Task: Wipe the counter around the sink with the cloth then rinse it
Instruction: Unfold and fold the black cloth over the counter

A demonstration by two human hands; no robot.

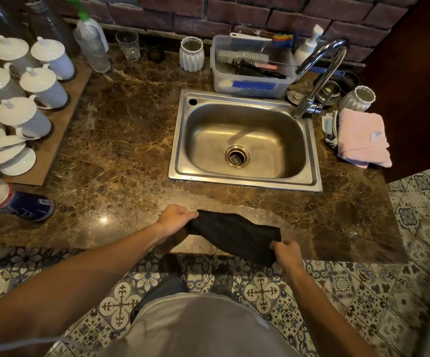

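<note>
Head view: person stands at the front edge of the brown marble surface (131, 140), w/ the steel sink (244, 176) just beyond. Both hands hold a dark cloth (234, 235) stretched between them, above the front lip of the surface. Left hand (174, 217) has fingers curled round the cloth's upper-left end; right hand (287, 251) pinches the lower-right corner.

The cloth looks soft, limp and light, probably damp; it sags in the middle and would bunch easily. It is best taken by the ends or wadded into one palm for wiping.

Its long axis runs diagonally, from far-left down to near-right, roughly parallel w/ the surface edge.
</note>
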